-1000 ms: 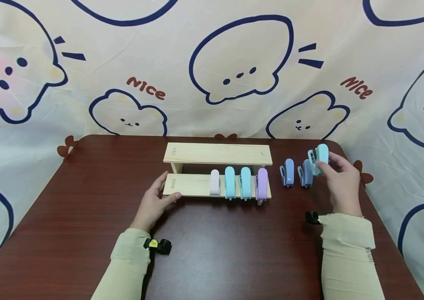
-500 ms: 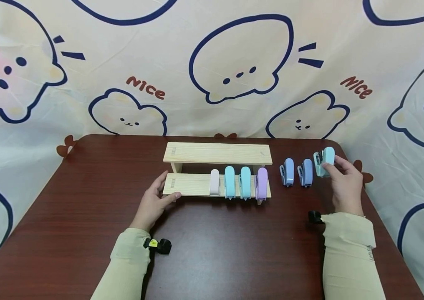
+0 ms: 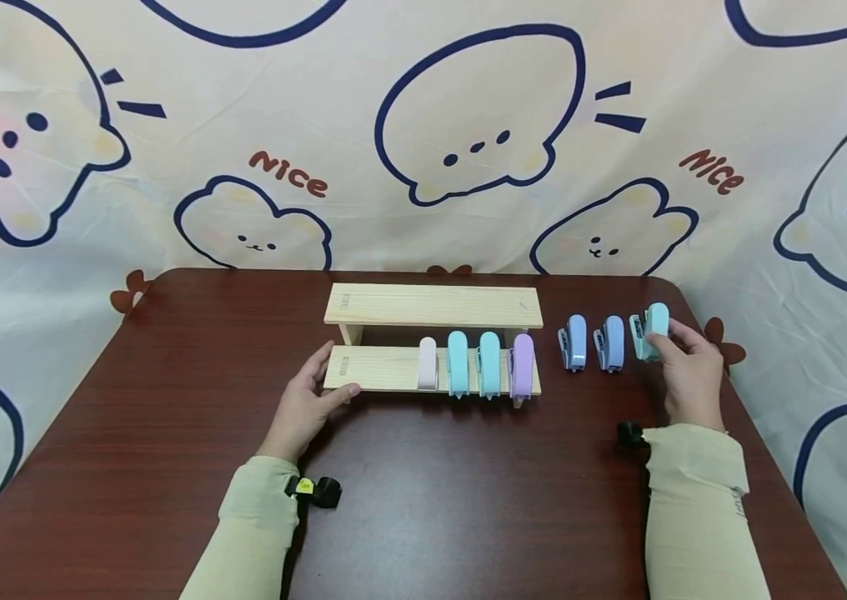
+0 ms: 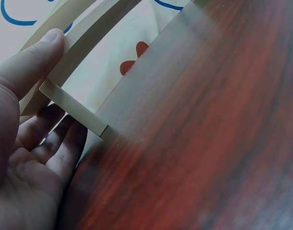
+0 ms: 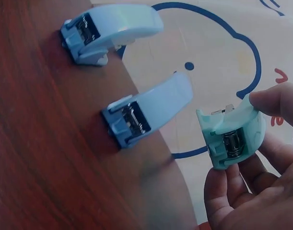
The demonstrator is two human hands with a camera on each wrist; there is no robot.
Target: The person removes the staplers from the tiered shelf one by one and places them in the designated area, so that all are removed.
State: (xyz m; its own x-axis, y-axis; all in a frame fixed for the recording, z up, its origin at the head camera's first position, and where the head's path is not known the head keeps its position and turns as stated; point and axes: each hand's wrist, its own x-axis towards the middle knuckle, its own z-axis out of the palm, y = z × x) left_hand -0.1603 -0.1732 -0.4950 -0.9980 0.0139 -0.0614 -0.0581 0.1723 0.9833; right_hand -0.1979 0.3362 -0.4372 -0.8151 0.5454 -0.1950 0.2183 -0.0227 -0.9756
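Note:
My right hand point(image 3: 694, 375) pinches a mint-green mini stapler point(image 3: 652, 329) near the table's right edge. In the right wrist view, the thumb lies on one side of this stapler point(image 5: 235, 132) and fingers on the other, with a spring visible inside. To its left stand two blue staplers point(image 3: 609, 344), upright and apart. My left hand point(image 3: 303, 412) grips the left end of a two-tier wooden rack point(image 3: 378, 371). Its thumb point(image 4: 48, 45) presses the lower shelf's edge, fingers underneath. On that shelf stand a white stapler point(image 3: 428, 364), two turquoise staplers point(image 3: 458, 364) and a purple stapler point(image 3: 522, 367).
The rack's upper shelf point(image 3: 434, 306) sits behind the lower one. A dark brown table point(image 3: 423, 500) carries everything. Behind and beside it hangs a patterned cloth point(image 3: 348, 108). Each wrist wears a small black camera point(image 3: 328, 492).
My right hand has moved the mint-green stapler rightward and downward, away from the right blue stapler it partly overlapped. My left hand keeps its grip on the rack.

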